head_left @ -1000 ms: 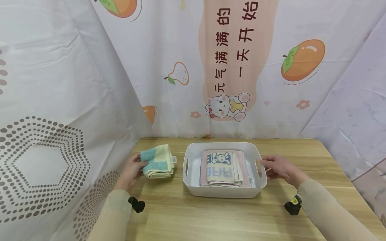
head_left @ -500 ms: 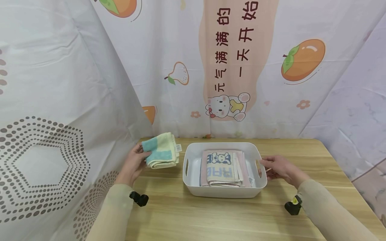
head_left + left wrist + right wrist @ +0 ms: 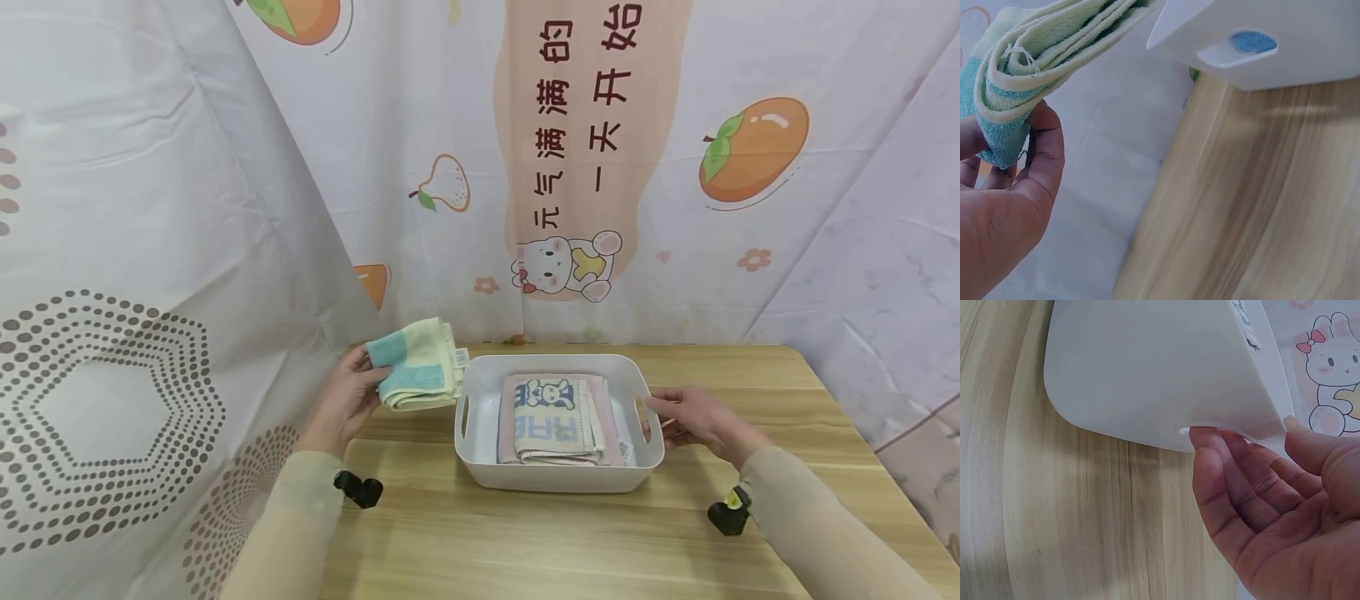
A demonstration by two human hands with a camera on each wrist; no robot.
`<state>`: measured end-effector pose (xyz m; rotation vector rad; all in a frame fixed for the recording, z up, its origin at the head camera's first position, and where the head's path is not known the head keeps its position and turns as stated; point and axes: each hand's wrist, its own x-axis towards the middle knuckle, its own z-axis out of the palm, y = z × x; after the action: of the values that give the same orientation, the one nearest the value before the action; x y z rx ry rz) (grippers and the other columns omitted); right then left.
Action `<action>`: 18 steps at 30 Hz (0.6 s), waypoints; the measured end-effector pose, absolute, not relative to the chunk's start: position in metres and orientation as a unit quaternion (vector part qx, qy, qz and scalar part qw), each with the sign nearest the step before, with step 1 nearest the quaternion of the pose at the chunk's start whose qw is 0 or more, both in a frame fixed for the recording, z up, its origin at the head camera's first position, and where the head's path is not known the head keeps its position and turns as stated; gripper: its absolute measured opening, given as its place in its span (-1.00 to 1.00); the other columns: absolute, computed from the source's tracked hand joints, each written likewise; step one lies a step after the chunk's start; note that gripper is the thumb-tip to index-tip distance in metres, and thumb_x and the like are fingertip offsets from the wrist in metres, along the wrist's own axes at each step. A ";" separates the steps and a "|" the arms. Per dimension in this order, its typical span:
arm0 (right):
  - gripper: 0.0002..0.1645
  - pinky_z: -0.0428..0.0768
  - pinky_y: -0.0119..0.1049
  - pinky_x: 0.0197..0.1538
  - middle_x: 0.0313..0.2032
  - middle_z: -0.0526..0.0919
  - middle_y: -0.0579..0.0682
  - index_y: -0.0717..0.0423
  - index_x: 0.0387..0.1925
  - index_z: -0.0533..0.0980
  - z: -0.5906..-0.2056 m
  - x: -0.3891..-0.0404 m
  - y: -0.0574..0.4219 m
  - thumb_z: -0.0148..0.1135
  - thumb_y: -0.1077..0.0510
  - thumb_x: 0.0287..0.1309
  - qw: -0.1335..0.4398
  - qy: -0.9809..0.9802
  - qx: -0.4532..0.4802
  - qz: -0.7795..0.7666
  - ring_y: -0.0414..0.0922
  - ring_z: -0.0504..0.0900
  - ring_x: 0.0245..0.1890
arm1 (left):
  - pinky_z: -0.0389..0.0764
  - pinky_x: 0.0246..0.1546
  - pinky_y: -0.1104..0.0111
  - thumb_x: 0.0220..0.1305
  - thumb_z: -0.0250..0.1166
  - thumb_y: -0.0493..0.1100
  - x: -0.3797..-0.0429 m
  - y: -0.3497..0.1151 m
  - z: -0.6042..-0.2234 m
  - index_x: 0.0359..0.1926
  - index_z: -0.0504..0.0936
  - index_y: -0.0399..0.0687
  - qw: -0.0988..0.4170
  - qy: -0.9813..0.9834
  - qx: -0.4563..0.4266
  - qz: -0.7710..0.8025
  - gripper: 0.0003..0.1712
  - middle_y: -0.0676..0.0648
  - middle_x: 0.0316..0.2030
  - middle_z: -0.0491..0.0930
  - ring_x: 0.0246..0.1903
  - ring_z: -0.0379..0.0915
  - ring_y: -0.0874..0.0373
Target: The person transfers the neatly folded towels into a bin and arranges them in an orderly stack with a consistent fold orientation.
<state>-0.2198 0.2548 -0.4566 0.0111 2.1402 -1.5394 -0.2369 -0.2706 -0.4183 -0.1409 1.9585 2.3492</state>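
Observation:
My left hand (image 3: 350, 402) pinches one edge of a folded teal and cream towel (image 3: 422, 364). In the left wrist view the towel's folded layers (image 3: 1022, 81) rise above the thumb and fingers. The towel is held above the table, its white tag close to the left end of a white plastic basket (image 3: 555, 477). Inside the basket lie folded towels, the top one (image 3: 551, 421) cream with a pink border and a blue bear. My right hand (image 3: 697, 421) grips the basket's right handle; the right wrist view shows fingertips (image 3: 1210, 439) in the handle slot and the thumb at the rim.
The wooden table (image 3: 540, 542) carries the basket near its back edge. Behind it hangs a printed curtain (image 3: 450, 275), and a dotted white curtain (image 3: 187, 250) runs along the left side. Small black wrist cameras (image 3: 360, 490) sit on both sleeves.
My left hand has lifted the teal and cream towel off the table and carried it right, toward the basket. The right hand and the basket have stayed in place.

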 end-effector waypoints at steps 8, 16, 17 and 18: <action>-0.40 0.72 -0.22 -0.27 -0.26 0.77 0.11 0.51 0.32 0.32 -0.459 -0.221 0.255 0.02 0.06 0.58 0.249 0.785 0.000 -0.567 -0.08 0.71 -0.36 | 0.64 -0.30 0.40 0.41 0.19 -0.48 -0.238 -0.254 -0.414 0.27 0.41 0.02 0.041 0.621 -0.032 0.782 -0.48 -0.01 0.10 0.50 -0.13 0.57 0.16; -0.37 0.72 -0.22 -0.25 -0.24 0.77 0.13 0.54 0.38 0.23 -0.459 -0.220 0.254 0.00 0.08 0.59 0.248 0.779 -0.005 -0.575 -0.08 0.74 -0.32 | 0.67 -0.16 0.36 0.40 0.19 -0.49 -0.241 -0.244 -0.414 0.27 0.42 0.02 0.047 0.613 -0.025 0.788 -0.48 -0.05 0.13 0.47 -0.05 0.56 0.12; -0.36 0.73 -0.22 -0.25 -0.24 0.77 0.14 0.54 0.39 0.21 -0.459 -0.220 0.254 0.00 0.09 0.58 0.247 0.779 -0.006 -0.577 -0.08 0.74 -0.30 | 0.67 -0.16 0.36 0.40 0.19 -0.49 -0.241 -0.243 -0.414 0.28 0.42 0.02 0.049 0.611 -0.025 0.790 -0.47 -0.05 0.14 0.46 -0.04 0.56 0.12; -0.35 0.73 -0.22 -0.24 -0.23 0.77 0.14 0.55 0.39 0.20 -0.459 -0.220 0.254 0.01 0.09 0.58 0.247 0.778 -0.005 -0.578 -0.07 0.75 -0.29 | 0.68 -0.16 0.36 0.40 0.19 -0.48 -0.242 -0.243 -0.414 0.29 0.41 0.02 0.050 0.609 -0.023 0.791 -0.47 -0.06 0.15 0.46 -0.04 0.56 0.11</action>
<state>-0.2198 0.2537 -0.4587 -0.0141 2.1216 -1.5766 -0.2416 -0.2427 -0.4141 -0.0701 1.8555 2.4089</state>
